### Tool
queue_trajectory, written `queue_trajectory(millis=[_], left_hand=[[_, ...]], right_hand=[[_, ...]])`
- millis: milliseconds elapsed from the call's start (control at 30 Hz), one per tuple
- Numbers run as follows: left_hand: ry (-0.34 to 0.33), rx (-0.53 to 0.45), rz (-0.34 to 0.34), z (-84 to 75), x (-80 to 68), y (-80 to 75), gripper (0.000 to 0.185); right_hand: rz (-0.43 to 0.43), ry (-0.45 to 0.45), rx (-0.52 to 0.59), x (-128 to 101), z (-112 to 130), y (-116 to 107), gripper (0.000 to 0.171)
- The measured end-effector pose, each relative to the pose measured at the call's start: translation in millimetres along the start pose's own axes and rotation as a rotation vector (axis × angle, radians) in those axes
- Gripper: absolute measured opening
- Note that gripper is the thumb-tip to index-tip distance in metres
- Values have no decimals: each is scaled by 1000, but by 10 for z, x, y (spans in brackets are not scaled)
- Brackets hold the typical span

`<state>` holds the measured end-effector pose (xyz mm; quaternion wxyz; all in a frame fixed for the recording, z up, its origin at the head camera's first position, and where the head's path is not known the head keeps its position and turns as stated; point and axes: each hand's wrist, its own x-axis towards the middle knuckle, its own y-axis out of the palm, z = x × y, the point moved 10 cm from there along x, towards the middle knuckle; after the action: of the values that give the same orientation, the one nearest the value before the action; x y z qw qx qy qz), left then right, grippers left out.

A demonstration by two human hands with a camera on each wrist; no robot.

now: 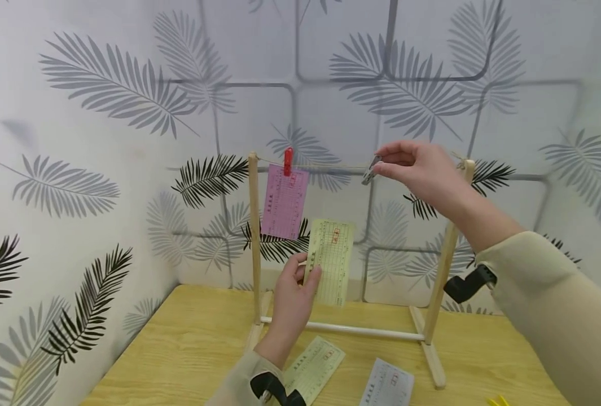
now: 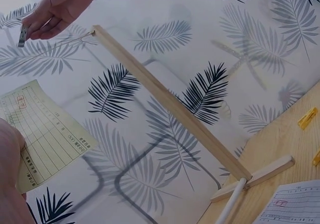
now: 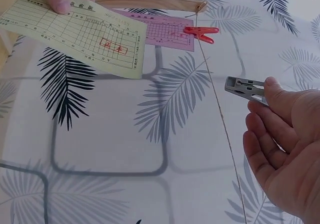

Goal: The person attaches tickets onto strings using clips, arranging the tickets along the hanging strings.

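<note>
My right hand (image 1: 384, 162) pinches a grey clothes peg (image 1: 371, 170) close beside the string (image 1: 330, 166) strung between the two posts of a small wooden rack (image 1: 253, 237). In the right wrist view the peg (image 3: 245, 88) stands just right of the string (image 3: 220, 109), its jaws apart from it. My left hand (image 1: 302, 279) holds a yellow-green slip (image 1: 332, 260) upright by its left edge, below the string. A pink slip (image 1: 284, 202) hangs from the string under a red peg (image 1: 288, 161).
On the wooden table (image 1: 188, 344) lie another yellow-green slip (image 1: 314, 367) and a pale blue slip (image 1: 387, 386), both in front of the rack's base rod (image 1: 361, 331). Yellow pegs (image 2: 306, 118) lie at the right. The leaf-patterned wall stands right behind the rack.
</note>
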<state>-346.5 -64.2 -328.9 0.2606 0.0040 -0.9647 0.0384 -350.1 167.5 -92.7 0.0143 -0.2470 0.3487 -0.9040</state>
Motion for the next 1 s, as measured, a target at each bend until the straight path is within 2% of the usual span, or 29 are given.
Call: queue_trajectory(millis=[300,667,1000], left_hand=[[21,-33,-19,-73,207,27,30],[62,-42,-31,-180,475,68,29],[33,-59,-27,-209,570,106,34]], right_hand=[[-59,-34,-74,306,207,11,40],[-46,-33,-119,537,279,57,34],[-33,5,-130,680,314,167,26]])
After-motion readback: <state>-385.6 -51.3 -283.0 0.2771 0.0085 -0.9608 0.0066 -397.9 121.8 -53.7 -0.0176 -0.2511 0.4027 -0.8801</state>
